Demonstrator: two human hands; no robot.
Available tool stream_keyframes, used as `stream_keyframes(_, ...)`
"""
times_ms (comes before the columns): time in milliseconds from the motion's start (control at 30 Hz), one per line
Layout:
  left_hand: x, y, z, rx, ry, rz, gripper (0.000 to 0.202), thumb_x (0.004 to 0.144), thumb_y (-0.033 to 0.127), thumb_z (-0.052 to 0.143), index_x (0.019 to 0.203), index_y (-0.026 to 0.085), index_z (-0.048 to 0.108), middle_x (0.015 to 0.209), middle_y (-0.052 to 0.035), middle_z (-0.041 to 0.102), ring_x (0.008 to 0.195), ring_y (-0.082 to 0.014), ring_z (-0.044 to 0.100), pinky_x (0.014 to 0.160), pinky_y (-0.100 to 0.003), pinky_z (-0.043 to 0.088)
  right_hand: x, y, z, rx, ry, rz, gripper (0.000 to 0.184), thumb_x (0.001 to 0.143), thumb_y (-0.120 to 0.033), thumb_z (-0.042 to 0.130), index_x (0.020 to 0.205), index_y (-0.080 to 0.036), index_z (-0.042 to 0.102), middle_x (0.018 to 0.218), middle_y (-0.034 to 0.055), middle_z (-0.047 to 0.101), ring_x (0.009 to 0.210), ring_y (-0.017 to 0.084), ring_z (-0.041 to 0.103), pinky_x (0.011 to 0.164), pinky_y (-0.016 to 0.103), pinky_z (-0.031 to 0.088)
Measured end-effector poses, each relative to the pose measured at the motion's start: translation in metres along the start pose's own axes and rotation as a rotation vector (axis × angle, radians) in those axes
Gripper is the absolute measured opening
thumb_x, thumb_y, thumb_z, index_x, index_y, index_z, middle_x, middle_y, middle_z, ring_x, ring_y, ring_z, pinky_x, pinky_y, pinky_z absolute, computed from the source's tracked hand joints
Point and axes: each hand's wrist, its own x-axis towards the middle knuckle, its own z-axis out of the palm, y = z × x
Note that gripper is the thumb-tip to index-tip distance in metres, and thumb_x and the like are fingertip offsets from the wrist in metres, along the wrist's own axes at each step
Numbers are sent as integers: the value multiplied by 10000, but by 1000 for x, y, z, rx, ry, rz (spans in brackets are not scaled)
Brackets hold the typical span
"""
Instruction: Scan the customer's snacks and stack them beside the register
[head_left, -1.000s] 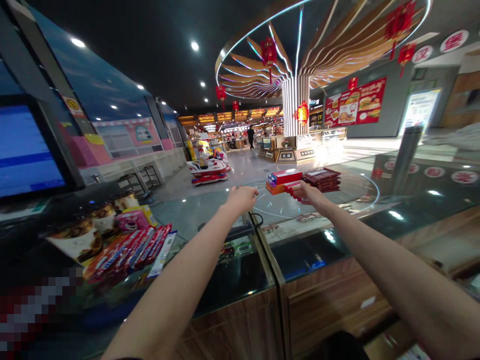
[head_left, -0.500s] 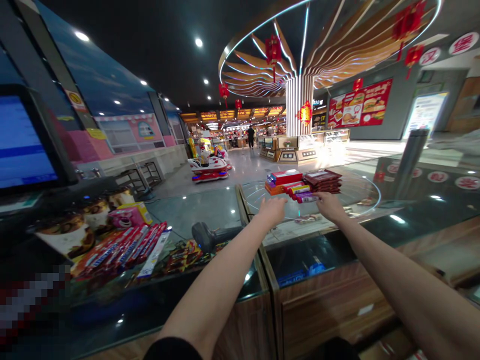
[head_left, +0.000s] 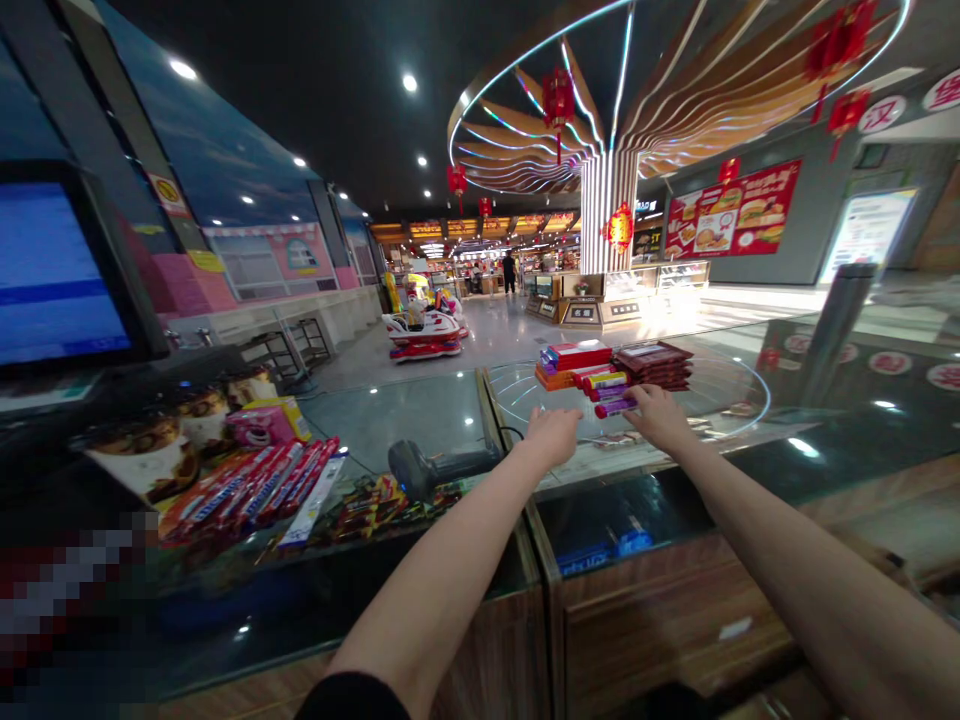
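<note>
On the glass counter, my right hand [head_left: 661, 420] pinches the right end of a purple candy roll [head_left: 613, 408] between thumb and fingers. Just behind this roll lie another purple roll and a yellow candy roll [head_left: 604, 381]. Red and orange boxes [head_left: 574, 355] sit at the back left of the group. To the right is a stack of brown flat packets [head_left: 654, 364]. My left hand [head_left: 553, 436] hovers in front of the boxes, thumb apart and fingers loosely bent, with nothing visible in it; its palm side is hidden.
A black handheld scanner [head_left: 435, 468] lies left of my left forearm. Red wrapped bars [head_left: 259, 490], a pink box [head_left: 262, 425] and printed cups [head_left: 150, 455] cover the left counter beside a monitor [head_left: 60, 265]. A metal-framed seam [head_left: 491, 410] divides the glass counters.
The purple roll in my right hand has come slightly toward me, away from the roll behind it. My left hand has shifted a little lower in view. The view has turned slightly left.
</note>
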Motion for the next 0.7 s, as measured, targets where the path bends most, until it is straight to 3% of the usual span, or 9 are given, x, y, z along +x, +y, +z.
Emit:
stream_keyframes(267,0,-7,0,0,77,-16,500,829,131,453,1327,173,471,1312,-141,578,1239,-305,515,1073,-556,332,7,-16,7,315,-106,-322,251,810,-179,599,1057,-208,635,997,79,599,891,202,594,849,345,458)
stream_keyframes(500,-8,-28,-13,43,84,-75,448,856,125,460,1294,209,504,1288,-124,601,1204,-290,549,1032,-511,373,6,-46,10,469,-137,-403,247,851,-276,577,1075,-193,638,946,63,625,845,192,586,800,339,463)
stream_keyframes(700,-22,-54,-40,42,105,-89,334,875,163,479,1162,261,622,1167,-74,679,1141,-258,597,974,-429,425,5,-79,5,607,-117,-427,277,878,-346,546,1100,-211,642,994,57,647,893,195,587,828,352,465)
